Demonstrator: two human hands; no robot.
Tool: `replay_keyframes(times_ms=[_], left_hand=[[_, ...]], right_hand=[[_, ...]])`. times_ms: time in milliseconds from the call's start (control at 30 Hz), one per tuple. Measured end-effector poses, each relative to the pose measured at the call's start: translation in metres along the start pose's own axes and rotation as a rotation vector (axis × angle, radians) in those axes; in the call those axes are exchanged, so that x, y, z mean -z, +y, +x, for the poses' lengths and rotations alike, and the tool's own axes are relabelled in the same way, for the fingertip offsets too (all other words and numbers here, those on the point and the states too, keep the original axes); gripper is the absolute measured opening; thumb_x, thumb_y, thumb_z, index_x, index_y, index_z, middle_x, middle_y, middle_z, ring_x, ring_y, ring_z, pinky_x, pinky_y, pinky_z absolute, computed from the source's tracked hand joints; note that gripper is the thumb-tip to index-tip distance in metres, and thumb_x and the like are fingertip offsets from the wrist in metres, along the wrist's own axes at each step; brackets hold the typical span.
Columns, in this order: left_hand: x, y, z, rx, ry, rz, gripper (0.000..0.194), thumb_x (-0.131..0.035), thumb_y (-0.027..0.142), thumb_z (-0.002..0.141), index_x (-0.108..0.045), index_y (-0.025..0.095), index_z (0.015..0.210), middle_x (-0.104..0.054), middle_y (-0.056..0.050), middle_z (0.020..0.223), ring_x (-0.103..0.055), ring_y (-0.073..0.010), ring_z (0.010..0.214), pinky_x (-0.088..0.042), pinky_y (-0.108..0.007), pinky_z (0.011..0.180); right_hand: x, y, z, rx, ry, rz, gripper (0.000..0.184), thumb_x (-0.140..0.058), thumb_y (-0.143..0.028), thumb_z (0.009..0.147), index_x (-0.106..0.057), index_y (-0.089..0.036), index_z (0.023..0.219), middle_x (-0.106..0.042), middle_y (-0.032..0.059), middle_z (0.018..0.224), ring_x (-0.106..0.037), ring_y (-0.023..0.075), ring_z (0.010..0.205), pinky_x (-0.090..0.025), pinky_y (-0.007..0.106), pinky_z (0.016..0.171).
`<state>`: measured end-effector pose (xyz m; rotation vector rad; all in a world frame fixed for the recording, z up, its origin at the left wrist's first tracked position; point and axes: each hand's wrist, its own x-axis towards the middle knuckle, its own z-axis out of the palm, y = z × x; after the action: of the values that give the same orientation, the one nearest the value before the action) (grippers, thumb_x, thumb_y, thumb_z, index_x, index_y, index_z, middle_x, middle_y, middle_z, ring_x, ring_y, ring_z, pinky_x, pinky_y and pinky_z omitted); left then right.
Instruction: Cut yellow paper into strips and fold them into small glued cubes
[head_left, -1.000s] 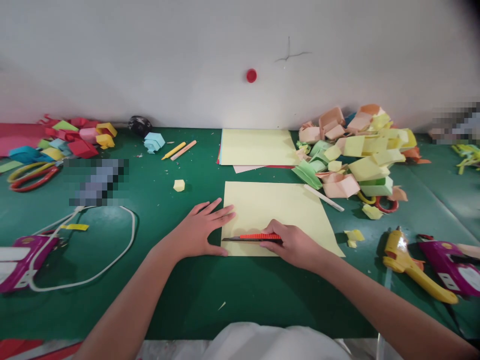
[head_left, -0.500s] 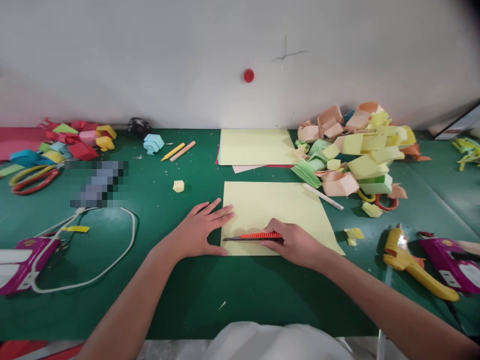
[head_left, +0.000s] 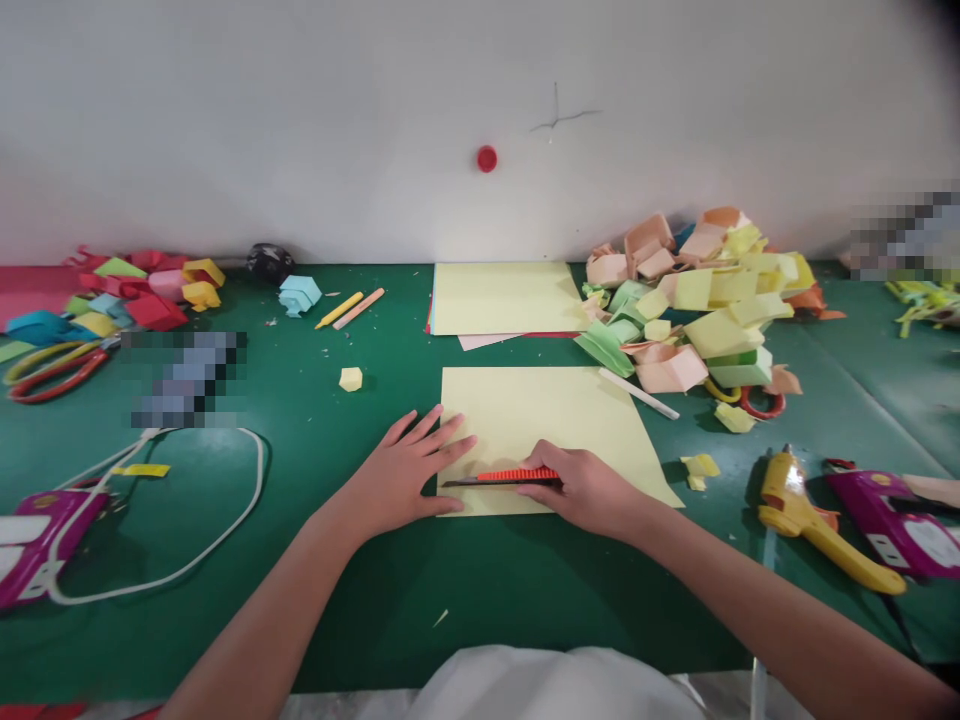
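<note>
A pale yellow sheet of paper lies flat on the green table in front of me. My left hand rests with fingers spread across the sheet's left edge, holding nothing. Over the sheet's lower part, my right hand grips an orange and black utility knife. The knife lies almost level, its blade pointing left toward my left thumb. Whether the blade touches the paper I cannot tell.
Behind the sheet lies a stack of coloured paper. Folded paper pieces are heaped at right, others at left. A yellow glue gun lies at right. A white cable loops at left, near pliers.
The whole view has shifted slightly, so things appear a little left and lower. Both hands keep nearly the same places on the sheet, the knife still in my right hand.
</note>
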<state>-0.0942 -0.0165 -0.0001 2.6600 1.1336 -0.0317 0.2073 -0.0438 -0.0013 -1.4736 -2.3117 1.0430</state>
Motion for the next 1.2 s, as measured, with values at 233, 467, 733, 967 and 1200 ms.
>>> replay_keyframes(times_ms=[233, 467, 733, 967, 1200], left_hand=[[-0.003, 0.0, 0.001, -0.003, -0.03, 0.022, 0.078, -0.045, 0.076, 0.091, -0.029, 0.041, 0.158, -0.017, 0.003, 0.169, -0.017, -0.033, 0.156, -0.011, -0.053, 0.126], [-0.003, -0.001, 0.002, 0.004, -0.03, 0.016, 0.079, -0.045, 0.078, 0.09, -0.028, 0.041, 0.158, -0.017, 0.004, 0.169, -0.017, -0.0331, 0.156, -0.011, -0.053, 0.126], [-0.002, -0.001, 0.002, 0.009, -0.027, 0.01, 0.078, -0.045, 0.078, 0.09, -0.028, 0.043, 0.158, -0.018, 0.005, 0.169, -0.018, -0.0323, 0.156, -0.01, -0.051, 0.126], [-0.002, -0.001, 0.002, 0.003, -0.037, 0.021, 0.077, -0.044, 0.078, 0.091, -0.028, 0.043, 0.157, -0.016, 0.004, 0.169, -0.016, -0.0326, 0.156, -0.01, -0.052, 0.126], [-0.002, 0.0, 0.002, -0.001, -0.027, 0.018, 0.075, -0.044, 0.077, 0.092, -0.028, 0.045, 0.157, -0.016, 0.005, 0.169, -0.016, -0.0326, 0.156, -0.009, -0.051, 0.127]], right_hand=[[-0.001, 0.002, -0.001, 0.008, -0.001, -0.008, 0.027, -0.057, -0.05, 0.097, -0.056, -0.025, 0.106, -0.075, 0.0072, 0.1, -0.07, 0.0259, 0.089, -0.049, 0.034, 0.075], [0.002, 0.004, -0.003, -0.005, 0.001, -0.009, 0.028, -0.056, -0.051, 0.097, -0.057, -0.025, 0.105, -0.074, 0.0066, 0.097, -0.069, 0.0258, 0.086, -0.049, 0.034, 0.072], [0.007, 0.005, -0.003, -0.02, -0.002, -0.003, 0.027, -0.057, -0.051, 0.096, -0.058, -0.026, 0.107, -0.074, 0.006, 0.101, -0.069, 0.0253, 0.088, -0.048, 0.033, 0.072], [0.009, 0.005, -0.004, -0.042, -0.01, 0.007, 0.024, -0.058, -0.049, 0.095, -0.058, -0.026, 0.104, -0.074, 0.0053, 0.098, -0.068, 0.0249, 0.086, -0.048, 0.034, 0.072], [0.011, 0.005, -0.005, -0.057, -0.016, 0.011, 0.023, -0.059, -0.048, 0.095, -0.058, -0.026, 0.103, -0.074, 0.0049, 0.097, -0.068, 0.0246, 0.085, -0.047, 0.033, 0.071]])
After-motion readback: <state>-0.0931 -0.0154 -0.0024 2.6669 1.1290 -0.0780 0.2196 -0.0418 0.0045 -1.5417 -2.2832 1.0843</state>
